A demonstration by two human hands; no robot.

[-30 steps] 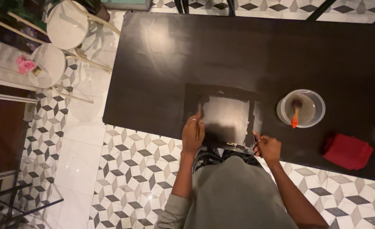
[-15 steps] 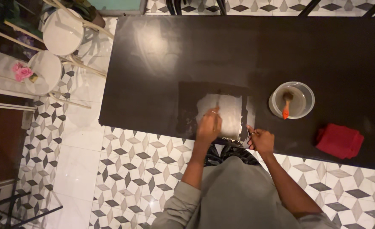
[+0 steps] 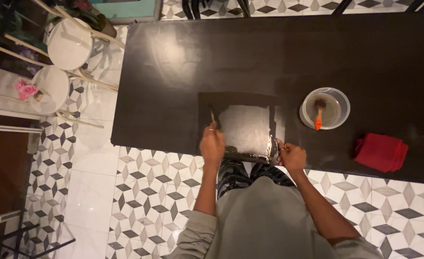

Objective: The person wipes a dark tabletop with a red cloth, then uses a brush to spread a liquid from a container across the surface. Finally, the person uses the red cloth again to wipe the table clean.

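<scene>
Evidently a thin brush [image 3: 213, 117] is gripped in the left hand [image 3: 212, 144], the fingers closed round its handle and its tip laid on the left margin of a flat sheet [image 3: 245, 127]. The sheet lies on the dark bench [image 3: 173, 57] directly ahead of both hands, its pale middle framed by a darker, painted-looking border. The right hand [image 3: 291, 156] is closed on the sheet's near right corner, where a glossy, crinkled edge catches the light.

The sheet is judged to be light, thin and pliable, easily shifted or creased, so it is best pinned at a corner or edge, away from the coated band, which may be wet and slippery. The brush is judged light and stiff in the handle, soft at the tip; it is best held low on the handle for control.

Beyond the right hand, well apart, a clear round tub [image 3: 324, 108] is seen with an orange-handled brush [image 3: 318, 117] resting inside it. Farther right still, a folded red cloth [image 3: 381, 152] lies on the bench.
</scene>
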